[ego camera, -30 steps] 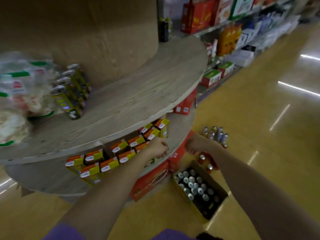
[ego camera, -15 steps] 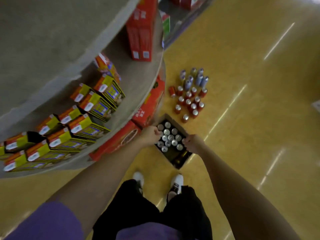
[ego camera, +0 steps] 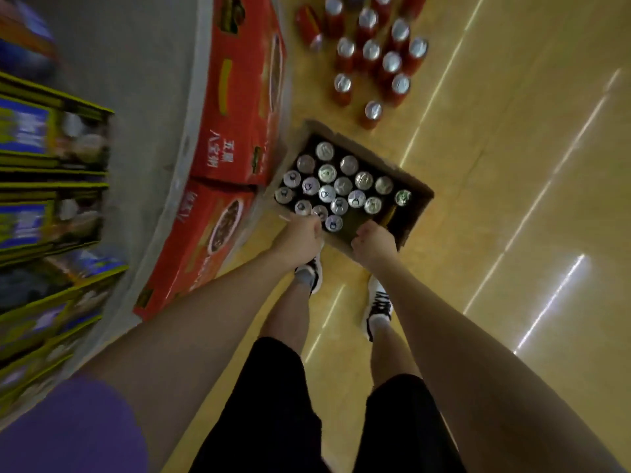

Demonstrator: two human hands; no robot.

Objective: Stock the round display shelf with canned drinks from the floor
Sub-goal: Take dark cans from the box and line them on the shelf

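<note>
A purple sleeve (ego camera: pixel 68 428) fills the near left corner, with black shorts (ego camera: pixel 273 404) and two white-and-black shoes (ego camera: pixel 377 307) below on the glossy yellow floor (ego camera: pixel 512 233). Both bare arms reach down to an open cardboard box (ego camera: pixel 418 199) standing on the floor just past the shoes. The left hand (ego camera: pixel 300 238) is curled at the box's near left edge, over the nearest cans; its fingers are hidden under the knuckles, so whether it grips a can cannot be told. The right hand (ego camera: pixel 374 242) is curled at the near rim, fingertips likewise out of sight, and what it holds, if anything, cannot be made out. Inside the box stand upright cans (ego camera: pixel 336 184) with round silver tops, packed toward its left side; the right part is dark and hard to read. Left of the box, the curved edge of the round grey shelf (ego camera: pixel 150 131) carries red cartons (ego camera: pixel 239 97) and blurred yellow-and-blue packs (ego camera: pixel 41 138), cut off by the frame. Farther off, red cans (ego camera: pixel 372 56) stand clustered on the floor, one lying tipped, the farthest cut off at the top.
</note>
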